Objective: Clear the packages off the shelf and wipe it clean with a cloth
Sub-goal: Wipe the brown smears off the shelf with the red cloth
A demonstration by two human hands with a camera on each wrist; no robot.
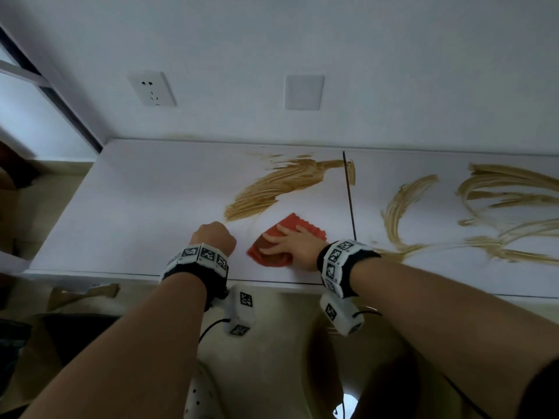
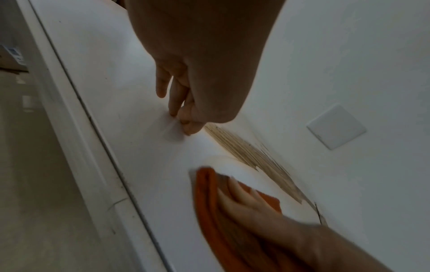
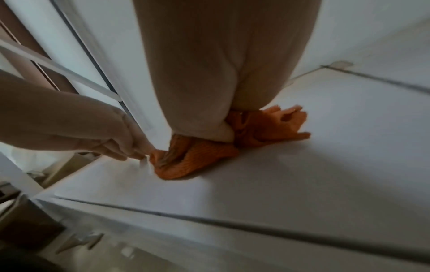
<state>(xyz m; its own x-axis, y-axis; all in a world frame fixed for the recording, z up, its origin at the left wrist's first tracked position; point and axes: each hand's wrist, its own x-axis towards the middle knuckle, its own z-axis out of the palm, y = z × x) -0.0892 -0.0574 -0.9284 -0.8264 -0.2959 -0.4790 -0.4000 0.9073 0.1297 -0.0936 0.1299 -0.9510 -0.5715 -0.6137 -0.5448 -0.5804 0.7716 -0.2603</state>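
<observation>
Both hands are down on the white shelf (image 1: 127,207), close together but not touching. Right hand (image 1: 295,247) lies flat on the orange-red cloth (image 1: 279,254), fingers (image 1: 284,229) straight and spread across the fabric, pressing it to the surface — it is laid over the cloth, not curled round it. From the right wrist view the cloth (image 3: 197,160) bunches in folds under the palm and pokes out on both sides of it. Left hand (image 1: 213,238) sits just to the left of the cloth, fingers curled under into a loose fist with the fingertips (image 2: 186,125) touching the shelf; in the right wrist view those fingertips (image 3: 137,152) sit right at the cloth's edge, though whether they pinch it I cannot tell. Just beyond the two hands, toward the wall (image 1: 302,31), runs a streaked brown smear (image 1: 272,189) — its near end lies close to the cloth. A dark seam (image 1: 349,192) crosses the shelf just right of the right hand, and past it further brown smears (image 1: 496,213) curl over the surface. On the wall beyond the left hand is a socket (image 1: 152,88); beyond the right hand, a blank plate (image 1: 304,92). Both wrists wear bands (image 1: 198,255) with black-and-white markers.
</observation>
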